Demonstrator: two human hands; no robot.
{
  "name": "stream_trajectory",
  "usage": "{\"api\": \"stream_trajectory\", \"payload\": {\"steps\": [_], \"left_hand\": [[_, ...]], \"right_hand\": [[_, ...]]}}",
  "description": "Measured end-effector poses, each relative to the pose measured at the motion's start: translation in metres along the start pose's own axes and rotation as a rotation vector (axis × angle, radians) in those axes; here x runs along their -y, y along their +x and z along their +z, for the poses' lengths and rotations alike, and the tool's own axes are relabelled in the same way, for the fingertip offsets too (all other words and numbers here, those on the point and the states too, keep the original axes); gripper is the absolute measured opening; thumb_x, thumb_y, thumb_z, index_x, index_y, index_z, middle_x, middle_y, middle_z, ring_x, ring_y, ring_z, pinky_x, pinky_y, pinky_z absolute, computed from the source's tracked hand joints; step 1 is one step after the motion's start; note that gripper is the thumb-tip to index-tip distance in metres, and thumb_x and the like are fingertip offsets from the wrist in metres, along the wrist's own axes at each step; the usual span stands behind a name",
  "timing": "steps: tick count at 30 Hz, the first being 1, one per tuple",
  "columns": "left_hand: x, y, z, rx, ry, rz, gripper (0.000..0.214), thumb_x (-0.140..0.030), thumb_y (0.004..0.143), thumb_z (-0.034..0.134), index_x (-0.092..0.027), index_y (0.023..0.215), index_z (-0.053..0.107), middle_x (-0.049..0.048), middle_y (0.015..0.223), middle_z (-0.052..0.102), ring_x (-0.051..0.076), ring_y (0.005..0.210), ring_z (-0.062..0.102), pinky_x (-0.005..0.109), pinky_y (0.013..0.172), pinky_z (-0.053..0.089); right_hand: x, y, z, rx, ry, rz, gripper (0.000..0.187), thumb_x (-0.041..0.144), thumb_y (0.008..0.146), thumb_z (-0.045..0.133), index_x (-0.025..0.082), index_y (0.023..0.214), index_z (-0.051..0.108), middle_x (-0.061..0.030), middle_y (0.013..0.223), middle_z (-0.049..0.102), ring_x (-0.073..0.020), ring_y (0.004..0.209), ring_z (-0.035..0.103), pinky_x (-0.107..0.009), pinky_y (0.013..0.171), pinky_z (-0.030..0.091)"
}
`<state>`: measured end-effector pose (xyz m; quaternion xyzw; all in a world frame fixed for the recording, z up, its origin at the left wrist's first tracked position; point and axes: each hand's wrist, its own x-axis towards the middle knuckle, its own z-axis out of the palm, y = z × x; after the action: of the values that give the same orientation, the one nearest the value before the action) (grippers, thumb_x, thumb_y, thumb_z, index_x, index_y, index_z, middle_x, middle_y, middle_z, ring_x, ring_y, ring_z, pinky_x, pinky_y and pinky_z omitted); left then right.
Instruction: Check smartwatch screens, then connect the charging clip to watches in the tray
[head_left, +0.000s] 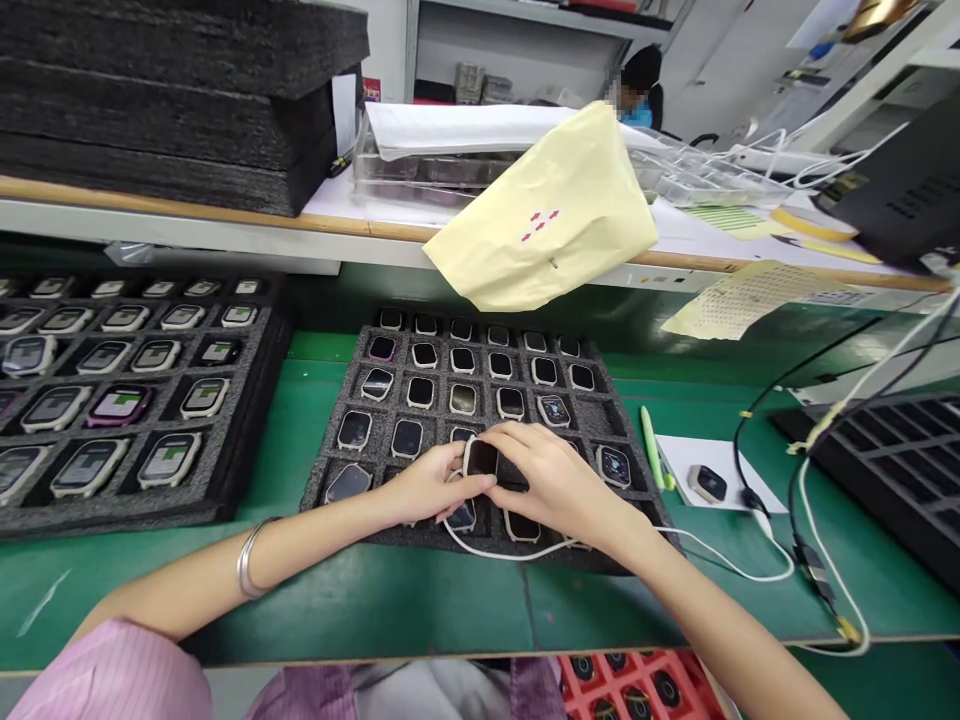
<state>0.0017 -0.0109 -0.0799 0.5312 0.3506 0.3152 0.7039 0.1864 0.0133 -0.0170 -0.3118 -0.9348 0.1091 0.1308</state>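
Observation:
A black smartwatch body is held upright over a black foam tray of several watch bodies on the green bench. My left hand pinches its left side. My right hand closes over its right side. A white cable runs from under my hands across the tray's front edge toward the right.
A second foam tray full of lit watches lies at the left. A green pen, a white sheet with one watch body, black cables and another dark tray are at the right. A yellow bag overhangs the shelf.

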Motion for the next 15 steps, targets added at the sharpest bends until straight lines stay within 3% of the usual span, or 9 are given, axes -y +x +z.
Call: {"api": "stream_trajectory", "payload": {"steps": [15], "left_hand": [[-0.008,-0.003,0.002,-0.05,-0.105,-0.036,0.041,-0.051,0.079,0.063,-0.013,0.091,0.053,-0.01,0.041,0.043,0.005,0.028,0.033,0.015,0.03,0.024]], "right_hand": [[-0.01,-0.003,0.025,-0.054,0.145,0.019,0.04,0.017,0.081,0.059,0.017,0.12,0.054,-0.0105,0.107,0.059,-0.0276,0.096,0.059,-0.043,0.084,0.051]]}}
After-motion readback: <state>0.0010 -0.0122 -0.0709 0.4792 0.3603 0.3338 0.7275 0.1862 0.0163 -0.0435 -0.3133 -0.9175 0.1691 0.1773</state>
